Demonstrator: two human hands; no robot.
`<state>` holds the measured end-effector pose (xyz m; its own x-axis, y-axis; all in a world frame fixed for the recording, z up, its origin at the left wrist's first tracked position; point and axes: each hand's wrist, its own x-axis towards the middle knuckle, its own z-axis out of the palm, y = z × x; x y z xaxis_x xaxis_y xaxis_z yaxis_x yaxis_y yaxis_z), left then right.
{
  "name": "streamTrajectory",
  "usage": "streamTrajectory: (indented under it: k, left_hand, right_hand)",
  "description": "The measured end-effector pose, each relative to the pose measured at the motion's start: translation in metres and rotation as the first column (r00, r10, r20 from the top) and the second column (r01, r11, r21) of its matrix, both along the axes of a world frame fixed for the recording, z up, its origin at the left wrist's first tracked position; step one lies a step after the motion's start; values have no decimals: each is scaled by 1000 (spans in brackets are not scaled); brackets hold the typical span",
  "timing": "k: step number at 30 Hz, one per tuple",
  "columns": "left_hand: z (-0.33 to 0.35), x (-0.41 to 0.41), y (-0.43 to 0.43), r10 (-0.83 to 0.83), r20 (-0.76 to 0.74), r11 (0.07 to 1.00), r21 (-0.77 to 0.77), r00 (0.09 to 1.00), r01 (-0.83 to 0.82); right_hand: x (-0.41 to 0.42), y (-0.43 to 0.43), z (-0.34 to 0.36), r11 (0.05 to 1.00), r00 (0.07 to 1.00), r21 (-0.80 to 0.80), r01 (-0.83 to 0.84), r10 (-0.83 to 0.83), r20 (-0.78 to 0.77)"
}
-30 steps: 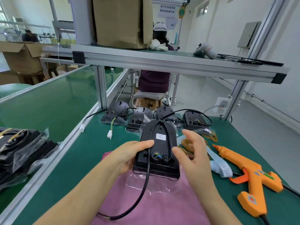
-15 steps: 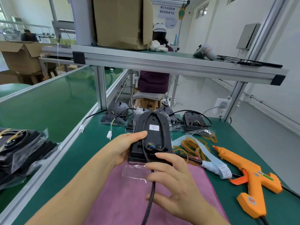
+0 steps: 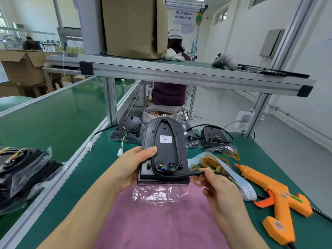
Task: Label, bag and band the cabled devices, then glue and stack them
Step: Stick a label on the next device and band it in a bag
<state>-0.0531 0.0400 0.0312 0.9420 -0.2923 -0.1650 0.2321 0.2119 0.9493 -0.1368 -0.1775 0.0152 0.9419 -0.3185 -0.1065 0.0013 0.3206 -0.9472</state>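
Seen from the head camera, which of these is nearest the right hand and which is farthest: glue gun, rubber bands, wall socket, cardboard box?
1. Rubber bands, just beyond the right hand.
2. Glue gun, to its right.
3. Wall socket, far back on the right.
4. Cardboard box, up on the shelf, farthest.

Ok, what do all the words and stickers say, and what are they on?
Hanging white sign: two rows of Chinese characters, too blurred to quote.
White label on the black device: print too small to read.
Labels on the blue strip: too small to read.
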Motion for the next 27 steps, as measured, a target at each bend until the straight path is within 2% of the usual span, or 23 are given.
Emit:
streamTrajectory:
  k: [5,9,11,13,15,18,20,22,25,27]
  left_hand:
    - [-13,-14,-9,-41,2,999,29,999,41]
    - [-20,-26,-15,-45,13,999,-5,999,45]
    - [-21,-31,-18,-58,19,998,0,998,58]
    - [-23,-36,-20,-67,23,998,16,997,67]
    - [-25,-41,-22,-70,22,997,21,997,69]
    - [-29,-47,-25,-73,25,997,7,997,73]
    - [-30,-49,-26,-75,28,997,-6,997,75]
    - [-31,-51,-27,-77,47,997,-15,996,77]
    - [-34,-54,-28,-93,72,995,-32,993,95]
    - [-36,-56,-28,-100,82,994,-40,992,103]
  right_hand:
    - [15,-13,14,986,998,-162,29,-18,67]
    - [15,-11,19,911,991,-407,67,-15,130]
    - [14,-7,21,760,978,-640,117,25,208]
    - [15,-5,19,583,950,-785,208,71,305]
    - [14,-4,15,462,929,-845,269,106,354]
    - [10,-3,14,370,894,-860,351,140,425]
    - [9,-2,13,407,877,-832,378,129,462]
    - [10,-2,11,499,888,-798,337,113,445]
    - [10,-6,9,722,936,-678,143,125,330]
    - [11,-10,11,881,976,-472,-29,127,177]
